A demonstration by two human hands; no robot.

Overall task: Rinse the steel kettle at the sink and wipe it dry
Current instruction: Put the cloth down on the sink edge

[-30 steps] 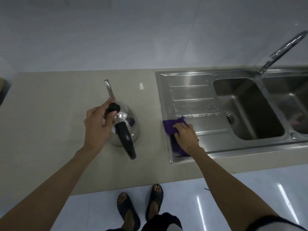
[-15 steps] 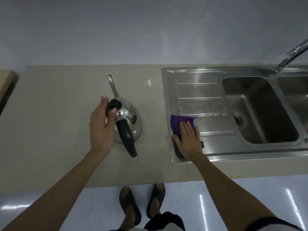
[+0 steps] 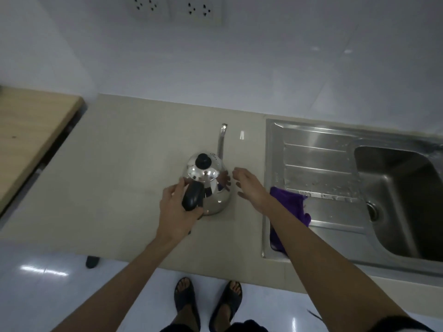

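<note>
With my left hand [image 3: 178, 209] in a closed grip on the kettle [image 3: 208, 183] handle and my right hand [image 3: 251, 188] open beside it, I judged the lift from the table [image 3: 115, 164] to the sink [image 3: 395, 188] came next.

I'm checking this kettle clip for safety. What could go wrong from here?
1. The left hand grips only the black handle of the kettle; lifted, it might tip and drop its lid.
2. The long spout could knock the sink rim.
3. The purple cloth lies on a wet drainboard, so it may smear.
</note>
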